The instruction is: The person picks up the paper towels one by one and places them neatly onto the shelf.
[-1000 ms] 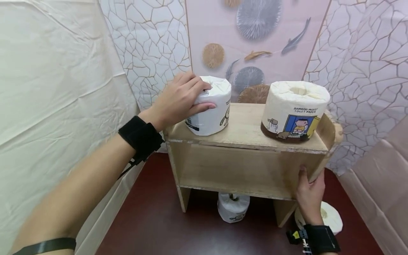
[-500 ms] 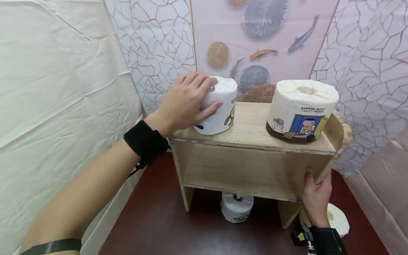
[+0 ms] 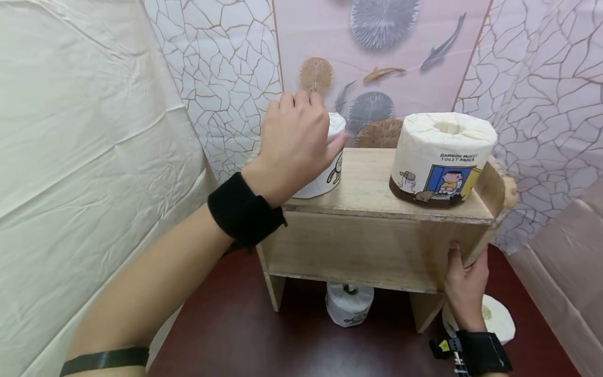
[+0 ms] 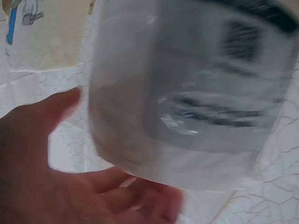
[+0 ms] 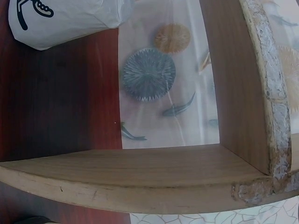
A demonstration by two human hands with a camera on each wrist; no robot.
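Note:
A white-wrapped toilet paper roll (image 3: 330,183) stands at the left end of the wooden shelf's (image 3: 369,173) top board, largely hidden behind my left hand (image 3: 298,149). In the left wrist view the thumb (image 4: 65,105) stands apart from that toilet paper roll (image 4: 187,93), and the bent fingers lie right at its end. My right hand (image 3: 466,293) grips the shelf's right side panel (image 3: 471,243) by its front edge, thumb on the inner face. At the right of the top board stands another toilet paper roll (image 3: 440,152) with a cartoon print.
Under the shelf, a smaller toilet paper roll (image 3: 349,306) stands on the dark red surface (image 3: 301,345). Another roll (image 3: 501,319) sits behind my right wrist. A patterned sheet (image 3: 226,63) hangs behind, with cream cloth (image 3: 80,104) on the left.
My left hand has come off its hold at the left roll's top and side and shifted right, across the roll's front. The right hand keeps its grip on the side panel.

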